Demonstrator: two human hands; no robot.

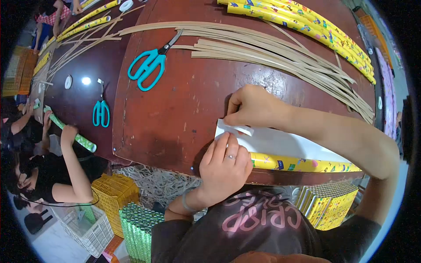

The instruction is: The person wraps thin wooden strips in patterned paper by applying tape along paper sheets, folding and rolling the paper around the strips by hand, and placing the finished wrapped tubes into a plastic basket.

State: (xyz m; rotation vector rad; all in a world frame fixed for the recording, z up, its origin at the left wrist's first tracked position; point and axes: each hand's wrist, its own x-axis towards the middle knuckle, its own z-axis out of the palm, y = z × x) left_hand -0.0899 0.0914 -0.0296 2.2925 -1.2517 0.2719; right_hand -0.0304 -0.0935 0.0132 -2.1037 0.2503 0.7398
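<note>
A yellow patterned roll of wrapping paper [302, 164] lies along the near table edge, with its white underside [280, 142] facing up behind it. My left hand [226, 164], wearing a ring, is wrapped over the roll's left end, its fingertips pressing on the white sheet. The thumb is hidden. Just beyond it, my right hand [254, 105] is closed in a pinch at the sheet's corner, by a narrow white strip [241, 129] that stands up from the paper. Its fingertips are partly hidden behind the hand.
Teal-handled scissors [147, 68] and a bundle of thin tan strips [272, 55] lie farther back. Yellow rolls [307, 30] are stacked at the far right. A second pair of scissors [101, 113] lies left, near a co-worker holding a green roll [83, 141]. Crates [112, 197] stand below.
</note>
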